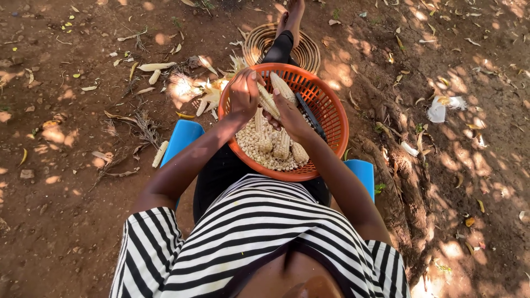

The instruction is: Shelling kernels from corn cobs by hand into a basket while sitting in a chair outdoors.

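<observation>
An orange plastic basket rests on my lap, holding loose pale maize kernels and several cobs. Both hands are over the basket and grip one maize cob between them. My left hand closes around its upper end near the basket's far-left rim. My right hand holds its lower end, palm toward the kernels. A dark flat object lies inside the basket at the right.
I sit on a blue seat on bare brown dirt. Husks and stripped cobs lie scattered to the left. A woven round mat lies ahead under my outstretched leg. A tree root runs along the right, with white litter beyond.
</observation>
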